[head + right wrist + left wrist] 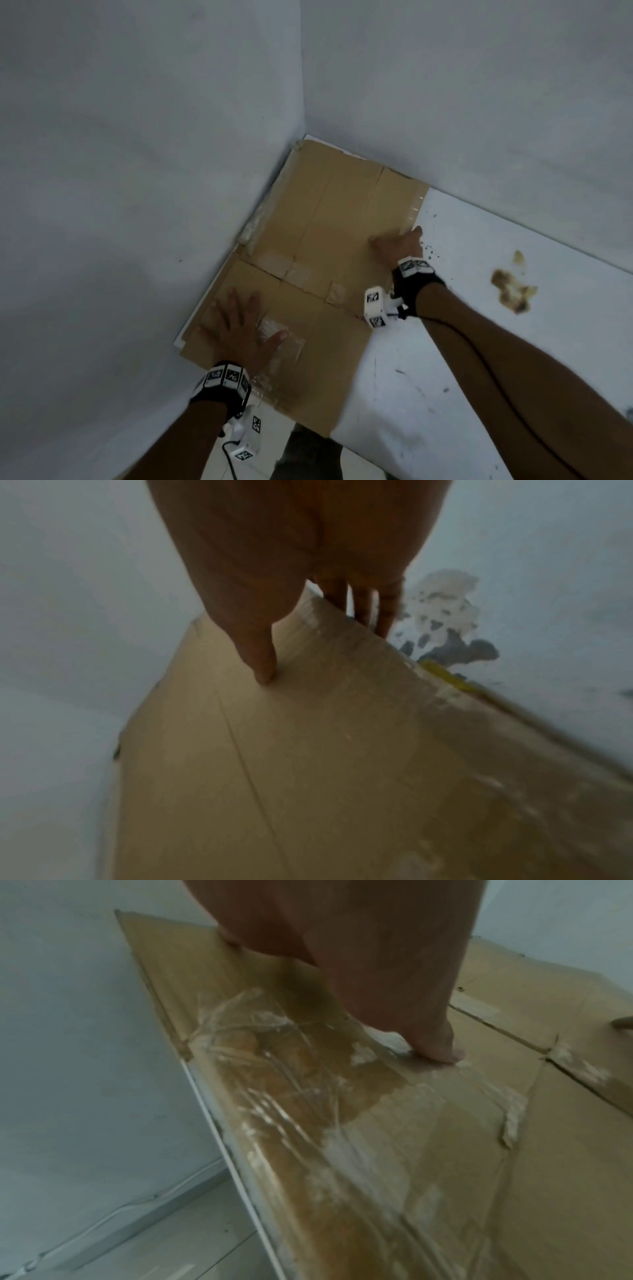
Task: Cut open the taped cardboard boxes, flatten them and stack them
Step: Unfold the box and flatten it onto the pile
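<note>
Two hands on a flattened cardboard box [318, 240] lying in the tabletop [479, 308] corner, frame centre.
Left hand [239, 329] presses flat, fingers spread wide, on crinkled clear tape [274, 1069]; right hand [399, 245] grips the box's right edge, thumb on top, fingers curled over.

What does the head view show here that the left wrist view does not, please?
Only the head view shows the right hand gripping the flattened cardboard's right edge, and the brown stain on the white table. Only the left wrist view shows the floor below the table edge. Both show the left hand pressed flat beside crinkled clear tape.
</note>
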